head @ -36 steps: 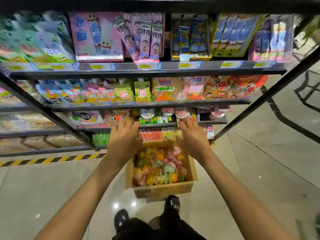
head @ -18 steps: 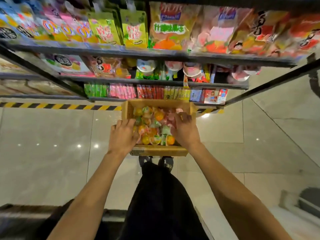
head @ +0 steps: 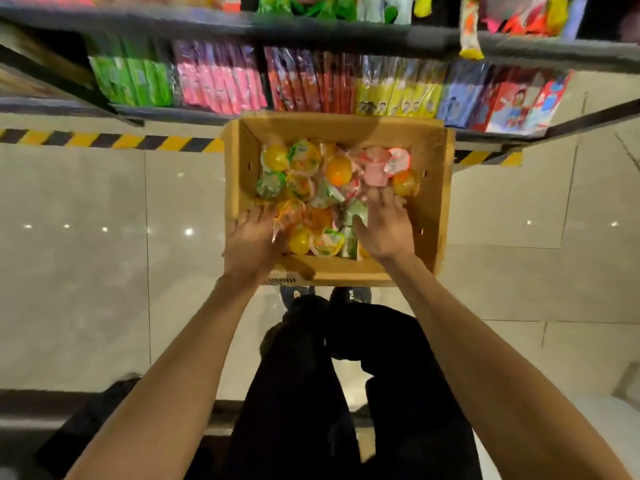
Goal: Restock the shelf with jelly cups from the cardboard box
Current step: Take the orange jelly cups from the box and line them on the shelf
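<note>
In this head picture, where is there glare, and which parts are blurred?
Head view: small lamp glints dot the glossy floor; packets on the shelf are smeared by motion; the box and jelly cups look fairly sharp.

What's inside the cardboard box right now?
Jelly cups, yellow, orange, green, pink; left hand and right hand rest on them. Cardboard box floor and lower cups are hidden.

Flat packets stand upright in a row, blurred: green packets [head: 131, 81], pink packets [head: 221, 81], red packets [head: 311, 84], yellow packets [head: 394, 95], blue packets [head: 460, 95], then red-and-blue cartons [head: 519, 102] at far right. Black-and-yellow hazard stripe [head: 104, 140] runs along the floor below them. Pale glossy floor tiles [head: 86, 271], with small light spots [head: 188, 231] reflected.
</note>
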